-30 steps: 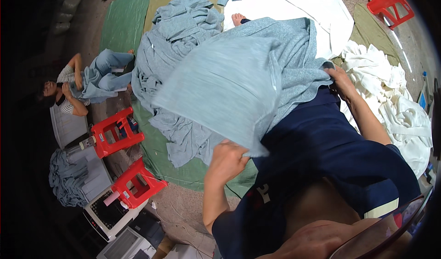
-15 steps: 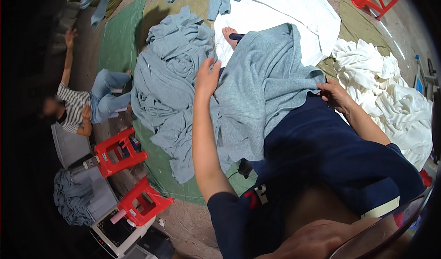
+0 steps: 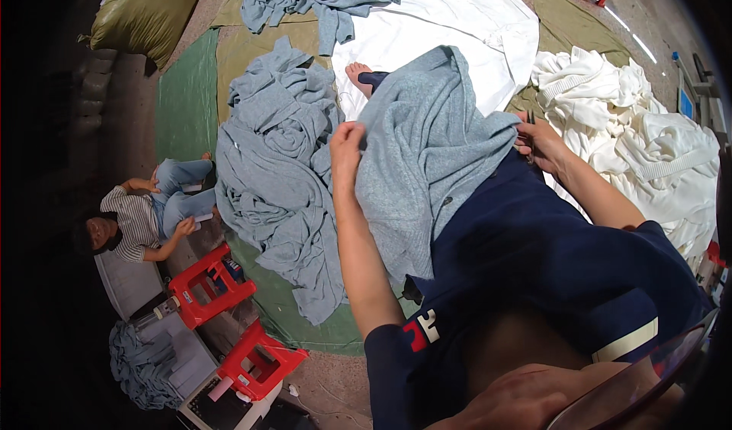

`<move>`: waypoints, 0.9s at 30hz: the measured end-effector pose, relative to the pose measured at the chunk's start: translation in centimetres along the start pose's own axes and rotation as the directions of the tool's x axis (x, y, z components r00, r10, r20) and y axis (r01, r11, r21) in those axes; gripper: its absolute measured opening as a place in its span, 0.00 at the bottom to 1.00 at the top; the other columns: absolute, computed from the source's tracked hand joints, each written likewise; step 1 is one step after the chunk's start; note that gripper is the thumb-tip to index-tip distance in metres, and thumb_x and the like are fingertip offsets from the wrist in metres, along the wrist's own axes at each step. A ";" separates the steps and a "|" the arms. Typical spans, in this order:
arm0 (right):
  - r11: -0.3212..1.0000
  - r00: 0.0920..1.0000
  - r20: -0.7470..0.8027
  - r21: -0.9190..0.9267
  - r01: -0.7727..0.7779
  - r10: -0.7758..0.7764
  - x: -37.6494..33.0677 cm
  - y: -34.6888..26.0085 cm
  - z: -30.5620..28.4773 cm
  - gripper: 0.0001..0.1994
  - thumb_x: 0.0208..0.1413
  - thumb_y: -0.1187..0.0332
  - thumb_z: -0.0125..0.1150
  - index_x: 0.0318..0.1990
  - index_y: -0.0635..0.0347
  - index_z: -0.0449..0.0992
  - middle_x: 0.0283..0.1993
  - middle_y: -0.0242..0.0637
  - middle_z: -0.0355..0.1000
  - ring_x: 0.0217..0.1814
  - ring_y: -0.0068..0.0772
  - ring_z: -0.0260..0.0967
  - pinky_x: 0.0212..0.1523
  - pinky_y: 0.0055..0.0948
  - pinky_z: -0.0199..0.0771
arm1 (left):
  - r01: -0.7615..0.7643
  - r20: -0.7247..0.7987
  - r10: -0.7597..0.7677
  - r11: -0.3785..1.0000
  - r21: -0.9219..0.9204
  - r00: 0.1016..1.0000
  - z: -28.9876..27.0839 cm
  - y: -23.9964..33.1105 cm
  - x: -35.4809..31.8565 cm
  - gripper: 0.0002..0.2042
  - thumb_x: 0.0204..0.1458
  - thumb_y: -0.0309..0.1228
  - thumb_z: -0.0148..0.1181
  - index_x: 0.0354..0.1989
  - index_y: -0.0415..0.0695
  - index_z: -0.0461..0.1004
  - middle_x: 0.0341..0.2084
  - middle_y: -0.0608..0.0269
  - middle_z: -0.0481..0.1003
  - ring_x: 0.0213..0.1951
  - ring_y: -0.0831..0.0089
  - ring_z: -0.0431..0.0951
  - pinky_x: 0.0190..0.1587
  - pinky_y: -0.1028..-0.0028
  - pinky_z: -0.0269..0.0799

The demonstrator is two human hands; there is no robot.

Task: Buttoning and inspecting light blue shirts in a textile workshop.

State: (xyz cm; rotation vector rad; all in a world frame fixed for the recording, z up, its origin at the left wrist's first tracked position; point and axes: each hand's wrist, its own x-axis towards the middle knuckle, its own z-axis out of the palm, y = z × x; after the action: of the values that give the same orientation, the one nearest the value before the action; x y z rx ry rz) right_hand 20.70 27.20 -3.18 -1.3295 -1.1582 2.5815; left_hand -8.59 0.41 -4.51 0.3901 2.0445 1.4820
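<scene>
A grey-blue knitted garment (image 3: 412,140) with a small dark button is spread over my lap and raised leg. At its right corner my right hand (image 3: 543,146) grips the cloth edge. A thin dark pointed tool (image 3: 531,117), perhaps thread snips, sticks up from those same fingers. My left hand (image 3: 347,152) is closed at the garment's left edge, fingertips pinched together; whether cloth or a thread lies between them is hidden. Left of that hand lies a large heap of matching grey-blue knitwear (image 3: 278,163).
White knitwear (image 3: 648,140) is piled at my right. More grey-blue garments (image 3: 328,3) lie beyond the white sheet (image 3: 465,18). On the left sits another person (image 3: 137,224), near two red stools (image 3: 210,285). A full olive sack (image 3: 149,14) stands at the far left.
My left hand's fingers have gone from spread to pinched. The dark tool now shows above my right fingers. The other person has lowered a raised arm. The whole view has shifted slightly.
</scene>
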 end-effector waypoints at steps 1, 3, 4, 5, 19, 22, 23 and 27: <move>0.999 0.999 0.024 0.017 -0.035 0.035 0.3 -0.3 0.3 0.05 0.61 0.73 0.49 0.42 0.58 0.70 0.27 0.26 0.66 0.23 0.14 0.60 0.17 0.13 0.58 | -0.073 -0.108 0.072 0.997 -0.014 0.992 -0.7 -0.4 -0.4 0.08 0.54 0.32 0.57 0.36 0.40 0.75 0.28 0.73 0.72 0.33 0.82 0.67 0.36 0.81 0.62; 0.996 0.994 0.095 0.057 -0.062 0.056 0.7 -0.7 0.0 0.03 0.61 0.72 0.52 0.40 0.60 0.71 0.27 0.27 0.67 0.23 0.14 0.61 0.19 0.14 0.61 | -0.102 -0.303 0.045 0.979 -0.175 0.952 -0.9 0.6 -1.5 0.08 0.55 0.33 0.56 0.37 0.41 0.74 0.33 0.70 0.72 0.36 0.79 0.69 0.41 0.80 0.65; 0.999 0.986 0.166 0.049 -0.020 0.011 0.6 -1.6 0.5 0.03 0.61 0.72 0.53 0.38 0.60 0.71 0.27 0.27 0.67 0.23 0.14 0.60 0.19 0.14 0.61 | -0.177 -0.312 0.057 0.912 -0.369 0.948 -1.4 1.4 -2.4 0.09 0.56 0.32 0.56 0.39 0.40 0.73 0.33 0.68 0.72 0.37 0.77 0.70 0.42 0.76 0.66; 0.999 0.972 0.234 0.044 0.024 -0.034 0.3 -2.8 0.8 0.03 0.60 0.72 0.54 0.36 0.61 0.72 0.27 0.27 0.67 0.23 0.15 0.60 0.20 0.14 0.61 | -0.245 -0.323 0.069 0.802 -0.545 0.944 -2.1 2.2 -3.3 0.09 0.57 0.32 0.57 0.41 0.39 0.72 0.34 0.66 0.72 0.38 0.75 0.72 0.44 0.72 0.68; 0.526 0.589 0.092 -0.357 0.772 -0.803 -3.8 -17.8 -1.2 0.11 0.60 0.64 0.58 0.46 0.58 0.75 0.24 0.19 0.67 0.18 0.09 0.58 0.18 0.13 0.54 | -0.649 -0.686 0.235 0.621 -0.439 0.689 -11.1 10.4 -21.3 0.14 0.60 0.36 0.49 0.44 0.35 0.67 0.42 0.53 0.72 0.47 0.62 0.72 0.55 0.61 0.63; 0.495 0.701 0.215 -0.571 0.656 -0.681 -3.4 -15.2 -2.5 0.15 0.57 0.69 0.60 0.51 0.62 0.74 0.37 0.26 0.74 0.32 0.14 0.66 0.29 0.15 0.63 | -0.340 -0.391 0.219 0.900 -0.273 0.894 -12.5 5.6 -24.0 0.10 0.47 0.27 0.61 0.36 0.37 0.72 0.29 0.66 0.74 0.31 0.77 0.71 0.40 0.76 0.65; 0.375 0.626 0.273 -0.605 0.702 -0.731 -2.8 -14.2 -3.0 0.15 0.56 0.75 0.58 0.52 0.62 0.73 0.44 0.31 0.75 0.40 0.19 0.70 0.37 0.19 0.69 | -0.173 -0.391 0.077 0.961 -0.217 0.917 -12.2 5.1 -24.6 0.09 0.46 0.26 0.62 0.35 0.38 0.72 0.29 0.68 0.73 0.31 0.79 0.70 0.40 0.78 0.64; -0.103 0.358 0.356 -0.818 0.567 -0.863 -3.7 -14.0 -1.1 0.13 0.53 0.81 0.56 0.46 0.61 0.74 0.41 0.32 0.74 0.41 0.22 0.71 0.42 0.21 0.70 | 0.036 -0.449 -0.094 0.990 -0.135 0.888 -11.6 5.9 -25.7 0.09 0.43 0.25 0.64 0.31 0.40 0.72 0.28 0.72 0.71 0.30 0.83 0.66 0.37 0.83 0.59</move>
State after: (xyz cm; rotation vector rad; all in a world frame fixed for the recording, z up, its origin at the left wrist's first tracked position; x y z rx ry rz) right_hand 19.56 36.79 7.63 -0.5341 -2.3598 0.7615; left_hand 4.09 -20.50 10.71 -0.0920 2.2714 1.7734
